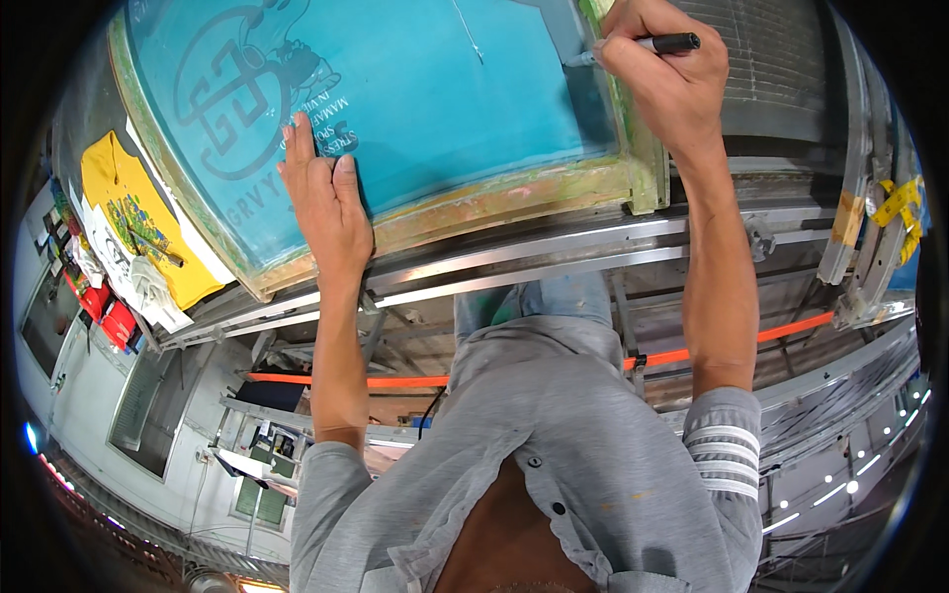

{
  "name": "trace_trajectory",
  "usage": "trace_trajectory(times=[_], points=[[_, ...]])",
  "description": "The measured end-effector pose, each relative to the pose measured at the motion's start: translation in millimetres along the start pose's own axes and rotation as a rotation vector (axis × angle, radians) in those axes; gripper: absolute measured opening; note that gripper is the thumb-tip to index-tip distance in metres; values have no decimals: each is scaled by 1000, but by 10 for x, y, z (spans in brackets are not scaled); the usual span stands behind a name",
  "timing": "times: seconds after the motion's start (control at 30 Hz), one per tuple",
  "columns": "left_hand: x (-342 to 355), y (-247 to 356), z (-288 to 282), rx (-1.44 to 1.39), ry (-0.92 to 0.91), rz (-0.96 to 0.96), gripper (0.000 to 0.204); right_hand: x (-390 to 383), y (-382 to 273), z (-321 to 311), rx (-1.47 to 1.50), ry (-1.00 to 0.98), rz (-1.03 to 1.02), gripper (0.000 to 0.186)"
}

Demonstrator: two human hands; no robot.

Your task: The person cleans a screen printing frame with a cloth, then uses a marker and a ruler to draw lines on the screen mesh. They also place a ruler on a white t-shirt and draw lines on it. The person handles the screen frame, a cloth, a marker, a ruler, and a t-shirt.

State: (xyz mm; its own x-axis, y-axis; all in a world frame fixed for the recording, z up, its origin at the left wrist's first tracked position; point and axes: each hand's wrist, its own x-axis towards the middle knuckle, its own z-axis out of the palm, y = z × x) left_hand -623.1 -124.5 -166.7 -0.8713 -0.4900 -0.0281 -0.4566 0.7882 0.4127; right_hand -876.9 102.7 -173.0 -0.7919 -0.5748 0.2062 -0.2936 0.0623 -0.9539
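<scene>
right hand (675,84): pen (674,43) grasped in grip, black end up, tip pointed at the mesh (445,128) by the screen's right edge; tip contact can't be told. left hand (331,212): grip released, nothing held, fingers laid on the blue mesh over the dark printed design (242,79), wrist over the near side of the frame (494,201). screen is set in front of the torso, just beyond the metal rails (554,259). yellow cloth (148,222) with coloured print is laid out left of the frame.
</scene>
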Motion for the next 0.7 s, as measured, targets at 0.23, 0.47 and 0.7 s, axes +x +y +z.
trace_trajectory(times=[0.23, 0.47, 0.7], points=[[-1, -14, 3, 8, 0, 4, 30, -36, 15, -23, 17, -34, -52, 13], [5, -23, 12, 14, 1, 10, 31, -105, 2, -31, 53, -43, -52, 12], [-1, -32, 8, 18, -1, 6, 33, -210, 13, -71, 66, -101, -9, 13]])
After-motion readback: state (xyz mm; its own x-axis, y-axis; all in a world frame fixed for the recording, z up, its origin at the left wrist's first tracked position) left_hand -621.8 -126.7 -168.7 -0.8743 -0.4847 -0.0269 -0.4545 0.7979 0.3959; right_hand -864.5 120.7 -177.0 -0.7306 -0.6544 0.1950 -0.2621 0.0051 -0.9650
